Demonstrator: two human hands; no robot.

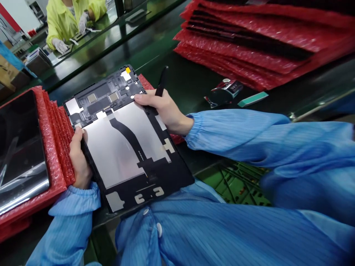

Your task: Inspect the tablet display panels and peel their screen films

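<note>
A dark green bench mat runs across a factory line. At the far left a dark tablet [22,147] lies on a stack of red bubble-wrap pouches [52,147]. Beyond it, across the line, a co-worker [66,22] in a yellow-green smock and white gloves works at another bench.

The left hand [79,159], coming out of a blue sleeve [72,218], clamps the near long edge of a tablet display panel [124,140], with the thumb on top. The panel is held above the bench, its silver back facing up, crossed by a black flex ribbon [129,142]. Its long axis runs from upper left to lower right, and the far end with the black frame points away from the wearer. The right hand [163,111] grips the opposite long edge, thumb laid on the panel, and its fingers pinch a black stylus [162,81], tip up. Farther right lie a small metallic packet [224,90], a teal strip [253,99] and more red pouches [263,40]. Below sits a green rack [233,183].
</note>
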